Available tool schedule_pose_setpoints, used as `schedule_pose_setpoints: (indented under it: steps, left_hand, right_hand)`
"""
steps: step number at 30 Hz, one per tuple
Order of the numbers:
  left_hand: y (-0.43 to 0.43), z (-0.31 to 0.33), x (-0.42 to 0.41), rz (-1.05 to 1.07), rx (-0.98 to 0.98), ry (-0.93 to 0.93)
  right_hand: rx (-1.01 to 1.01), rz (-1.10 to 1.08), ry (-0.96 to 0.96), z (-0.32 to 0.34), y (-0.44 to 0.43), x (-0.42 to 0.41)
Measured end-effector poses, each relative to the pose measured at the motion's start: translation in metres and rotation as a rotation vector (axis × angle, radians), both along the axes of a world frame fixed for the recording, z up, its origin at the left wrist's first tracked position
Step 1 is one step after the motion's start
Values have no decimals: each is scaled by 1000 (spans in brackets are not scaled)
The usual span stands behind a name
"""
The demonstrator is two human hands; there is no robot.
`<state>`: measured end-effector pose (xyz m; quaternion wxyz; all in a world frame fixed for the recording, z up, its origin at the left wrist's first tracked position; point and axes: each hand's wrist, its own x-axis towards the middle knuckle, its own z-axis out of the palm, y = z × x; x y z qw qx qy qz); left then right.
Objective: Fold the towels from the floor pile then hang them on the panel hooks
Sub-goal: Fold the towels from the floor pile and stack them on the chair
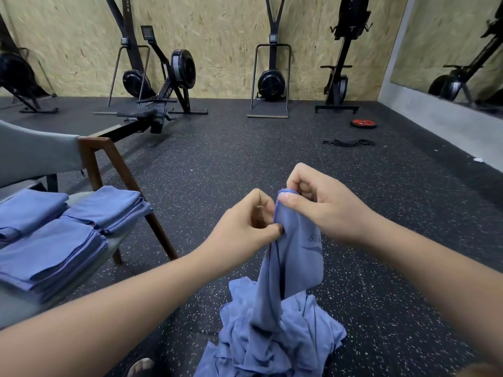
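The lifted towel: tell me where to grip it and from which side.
Grip the hanging towel along its top edge. The right hand pinches one corner there. Probably slide the left hand leftward along that edge to the other corner, since the rest droops bunched onto the floor pile.

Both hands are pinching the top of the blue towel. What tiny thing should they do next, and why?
Probably slide the left hand and right hand apart along the top edge. They pinch the towel close together, so it hangs bunched and narrow, with its lower end trailing into the floor pile. Spreading it flat would likely make folding possible.
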<state>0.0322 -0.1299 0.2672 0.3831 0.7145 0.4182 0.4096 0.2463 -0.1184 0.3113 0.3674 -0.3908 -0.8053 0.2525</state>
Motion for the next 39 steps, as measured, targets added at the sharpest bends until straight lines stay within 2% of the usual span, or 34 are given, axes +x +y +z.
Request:
schedule_pose_setpoints:
  steps: [7, 14, 16, 21, 25, 30, 35, 39]
  left_hand:
    - [4, -10, 6, -32, -5, -140]
    - [4, -10, 9, -41, 76, -135]
    - [6, -12, 8, -52, 92, -80]
    - [9, -17, 2, 4, 238, 201]
    - [21, -24, -5, 29, 308, 259]
    - [25, -15, -12, 30, 308, 203]
    - [32, -10, -21, -4, 390, 437]
    - [41, -17, -33, 81, 365, 533]
  right_hand:
    - [61, -125, -34, 8, 0, 9]
    - [38, -115, -25, 14, -4, 14]
    - [40, -103, -37, 14, -5, 14]
    - [104, -107, -22, 17, -8, 11]
    - [140, -125, 24, 21, -8, 13]
    - [176, -192, 80, 25, -5, 20]
    - [233, -253, 112, 29, -5, 24]
    - [291, -318, 147, 38, -6, 31]
